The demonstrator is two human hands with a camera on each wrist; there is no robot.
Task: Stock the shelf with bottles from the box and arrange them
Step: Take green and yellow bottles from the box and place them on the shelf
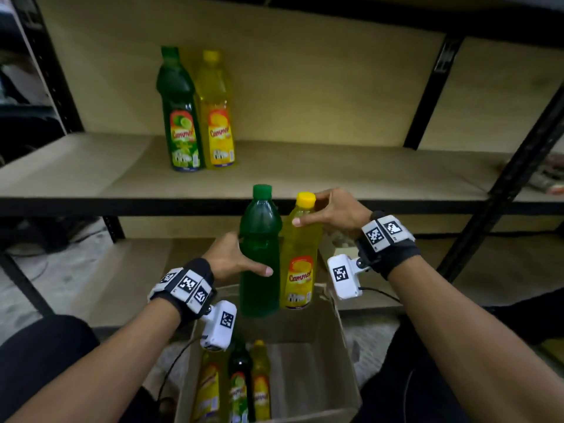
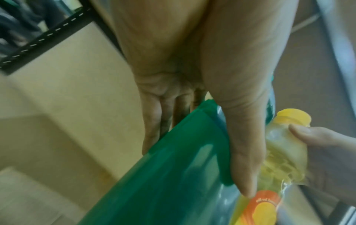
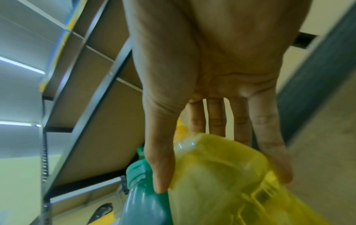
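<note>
My left hand (image 1: 235, 261) grips a green bottle (image 1: 259, 257) round its body, held upright above the cardboard box (image 1: 341, 361). My right hand (image 1: 332, 212) grips a yellow bottle (image 1: 299, 264) near its neck, right beside the green one and touching it. In the left wrist view the thumb lies across the green bottle (image 2: 163, 175) with the yellow bottle (image 2: 285, 152) behind it. The right wrist view shows fingers wrapped round the yellow bottle (image 3: 231, 175). One green bottle (image 1: 180, 117) and one yellow bottle (image 1: 218, 117) stand side by side on the shelf (image 1: 335, 172).
Three more bottles (image 1: 238, 386) stand in the left part of the box. Black metal uprights (image 1: 433, 93) frame the shelf. A lower shelf board (image 1: 137, 270) lies behind the box. My dark-clothed knees flank the box.
</note>
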